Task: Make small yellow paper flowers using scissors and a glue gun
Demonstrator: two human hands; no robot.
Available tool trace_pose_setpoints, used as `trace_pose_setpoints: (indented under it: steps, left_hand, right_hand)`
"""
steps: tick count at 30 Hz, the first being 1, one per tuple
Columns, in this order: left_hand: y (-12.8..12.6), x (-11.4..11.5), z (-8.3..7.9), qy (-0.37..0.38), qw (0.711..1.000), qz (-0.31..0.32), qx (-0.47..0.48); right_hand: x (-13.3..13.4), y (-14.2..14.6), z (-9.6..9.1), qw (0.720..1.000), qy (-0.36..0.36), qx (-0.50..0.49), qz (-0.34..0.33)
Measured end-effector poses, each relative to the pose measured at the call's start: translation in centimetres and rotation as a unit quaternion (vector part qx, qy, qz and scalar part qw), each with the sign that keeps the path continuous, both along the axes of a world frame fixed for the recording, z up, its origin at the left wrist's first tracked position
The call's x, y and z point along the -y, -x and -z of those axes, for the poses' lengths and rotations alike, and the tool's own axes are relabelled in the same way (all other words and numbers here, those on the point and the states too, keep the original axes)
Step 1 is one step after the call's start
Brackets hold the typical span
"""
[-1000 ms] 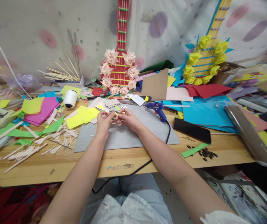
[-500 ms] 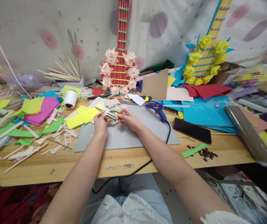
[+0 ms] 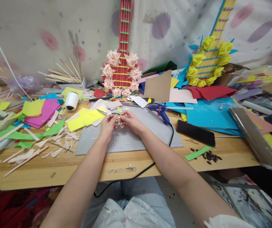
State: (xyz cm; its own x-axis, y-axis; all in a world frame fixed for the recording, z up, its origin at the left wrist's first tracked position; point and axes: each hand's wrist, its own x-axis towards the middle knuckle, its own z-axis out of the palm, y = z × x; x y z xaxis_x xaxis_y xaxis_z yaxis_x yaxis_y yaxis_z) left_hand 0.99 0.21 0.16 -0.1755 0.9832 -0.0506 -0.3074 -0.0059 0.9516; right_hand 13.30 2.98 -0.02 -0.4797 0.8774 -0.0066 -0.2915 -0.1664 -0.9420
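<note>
My left hand (image 3: pixel 108 126) and my right hand (image 3: pixel 131 122) meet over the grey cutting mat (image 3: pixel 123 144), fingertips pinched together. Between them shows a small yellow paper piece (image 3: pixel 119 117), mostly covered by the fingers. Scissors (image 3: pixel 102 111) lie on the mat just behind my hands; their blades point left and the handles are largely hidden. Yellow paper sheets (image 3: pixel 85 118) rest left of the blades. A few small white pieces (image 3: pixel 126 109) lie just beyond my right fingers.
A blue glue gun (image 3: pixel 160 110) sits on the mat's right, its black cord crossing the table edge. Further right are a phone (image 3: pixel 195 132) and small black beads (image 3: pixel 210 155). Paper scraps (image 3: pixel 55 139) and a white thread spool (image 3: pixel 71 100) lie left. A flower-trimmed red guitar (image 3: pixel 122 71) stands behind.
My left hand has shifted right to meet the right fingers at the yellow piece, now covering more of the scissors. My right hand has barely moved.
</note>
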Motion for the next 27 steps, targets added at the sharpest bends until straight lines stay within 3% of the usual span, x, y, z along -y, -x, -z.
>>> trace_pose_setpoints:
  steps: [5,11,18,21,24,27]
  left_hand:
    - [0.0,-0.3,0.3,-0.01,0.998,-0.058,-0.012]
    - [0.0,-0.1,0.3,-0.019,0.995,-0.068,-0.066]
    - [-0.2,0.3,0.1,-0.015,0.996,-0.029,-0.085]
    - [-0.2,0.1,0.3,-0.019,0.994,-0.052,-0.091]
    - [-0.1,0.0,0.5,-0.019,0.993,-0.085,-0.083]
    - [-0.2,0.0,0.4,-0.014,0.992,-0.079,-0.093]
  right_hand:
    - [-0.1,0.1,0.1,0.999,0.016,0.017,0.03]
    - [0.3,0.8,0.4,0.998,-0.016,0.046,0.033]
    - [0.3,1.1,0.6,0.997,0.039,0.011,0.067]
    - [0.1,0.8,0.4,0.996,0.05,0.025,0.075]
    - [-0.6,0.0,0.0,0.988,0.036,0.059,0.137]
    - [-1.8,-1.3,-0.2,0.973,0.023,0.059,0.221]
